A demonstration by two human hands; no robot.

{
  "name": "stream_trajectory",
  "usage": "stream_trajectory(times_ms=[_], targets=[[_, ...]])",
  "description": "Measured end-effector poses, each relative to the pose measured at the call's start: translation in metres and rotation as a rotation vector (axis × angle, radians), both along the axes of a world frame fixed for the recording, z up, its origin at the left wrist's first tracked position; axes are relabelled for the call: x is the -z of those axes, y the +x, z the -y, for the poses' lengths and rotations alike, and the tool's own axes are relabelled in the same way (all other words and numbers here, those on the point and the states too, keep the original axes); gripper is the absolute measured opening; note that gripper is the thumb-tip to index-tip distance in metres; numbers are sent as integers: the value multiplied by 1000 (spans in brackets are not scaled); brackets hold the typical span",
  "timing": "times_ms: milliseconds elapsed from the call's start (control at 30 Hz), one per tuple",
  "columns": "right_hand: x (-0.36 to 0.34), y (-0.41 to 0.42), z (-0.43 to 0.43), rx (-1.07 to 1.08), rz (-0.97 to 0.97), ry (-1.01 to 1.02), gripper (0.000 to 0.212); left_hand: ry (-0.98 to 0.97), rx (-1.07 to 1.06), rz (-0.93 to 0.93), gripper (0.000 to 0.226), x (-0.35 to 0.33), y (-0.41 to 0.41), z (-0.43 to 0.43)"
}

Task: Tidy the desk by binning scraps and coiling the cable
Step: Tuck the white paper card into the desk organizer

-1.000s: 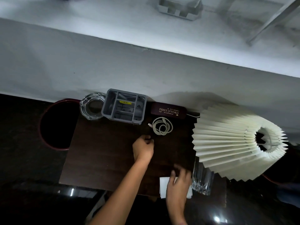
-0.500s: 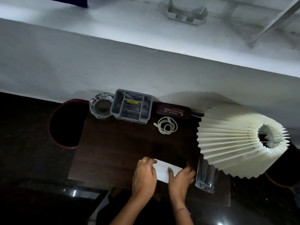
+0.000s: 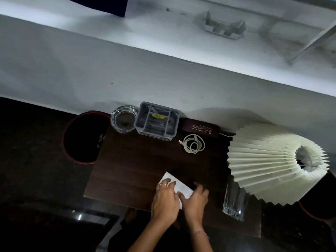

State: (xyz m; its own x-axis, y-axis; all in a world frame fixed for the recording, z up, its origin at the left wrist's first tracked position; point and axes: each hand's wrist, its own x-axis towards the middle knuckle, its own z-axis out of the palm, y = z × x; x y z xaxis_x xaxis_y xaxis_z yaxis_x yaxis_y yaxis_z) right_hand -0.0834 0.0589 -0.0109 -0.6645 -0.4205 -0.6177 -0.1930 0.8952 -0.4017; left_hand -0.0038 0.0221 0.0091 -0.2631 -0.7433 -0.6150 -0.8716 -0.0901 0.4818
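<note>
A white sheet of paper (image 3: 179,185) lies near the front edge of the dark brown desk (image 3: 136,160). My left hand (image 3: 164,199), a ring on one finger, rests its fingers on the paper's left part. At the paper's right end, my right hand (image 3: 196,199) has its fingers curled over the edge and its thumb on the sheet. A pale cable (image 3: 193,143) lies coiled at the back of the desk, apart from both hands. A dark bin with a red rim (image 3: 66,128) stands on the floor left of the desk.
Along the back edge stand a glass ashtray (image 3: 123,120), a grey compartment organiser (image 3: 157,120) and a dark glasses case (image 3: 201,128). A pleated cream lampshade (image 3: 263,160) overhangs the right side, with a glass tumbler (image 3: 234,200) under it. A white wall rises behind.
My left hand came back from near the cable to the paper. The paper slid in from the front edge and turned, one corner now pointing away from me.
</note>
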Motion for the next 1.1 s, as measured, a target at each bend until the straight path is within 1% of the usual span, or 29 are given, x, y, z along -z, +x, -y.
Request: stream_trajectory(times_ms=[33, 67, 133, 233, 333, 467, 567, 667, 767, 900, 967, 1100], targets=[[2, 6, -1, -53, -29, 11, 57, 20, 1, 16, 45, 1, 3, 1], [5, 10, -3, -91, -60, 16, 52, 39, 5, 26, 46, 2, 6, 1], [7, 15, -4, -113, -100, 18, 35, 63, 8, 30, 46, 4, 9, 0], [3, 11, -4, -100, -48, -71, 17, 65, 2, -10, 44, 3, 10, -2], [-13, 0, 3, -14, 152, -240, 12, 78, -81, -107, 43, -9, 6, 0], [-52, -17, 29, 226, 582, -465, 9, 57, -170, -232, 50, -40, -8, 10], [-78, -25, 56, 309, 748, -609, 23, -7, -215, -306, 59, -62, -22, 32], [-96, -30, 86, 379, 864, -709, 26, -156, -230, -320, 58, -76, -35, 62], [-106, -35, 114, 375, 833, -726, 28, -209, -192, -278, 56, -80, -44, 88], [-106, -38, 142, 400, 732, -664, 22, -98, -186, -255, 60, -76, -52, 111], [-102, -38, 152, 400, 695, -648, 25, -57, -198, -249, 61, -72, -55, 120], [-92, -34, 167, 385, 646, -590, 22, 27, -236, -280, 64, -62, -54, 132]])
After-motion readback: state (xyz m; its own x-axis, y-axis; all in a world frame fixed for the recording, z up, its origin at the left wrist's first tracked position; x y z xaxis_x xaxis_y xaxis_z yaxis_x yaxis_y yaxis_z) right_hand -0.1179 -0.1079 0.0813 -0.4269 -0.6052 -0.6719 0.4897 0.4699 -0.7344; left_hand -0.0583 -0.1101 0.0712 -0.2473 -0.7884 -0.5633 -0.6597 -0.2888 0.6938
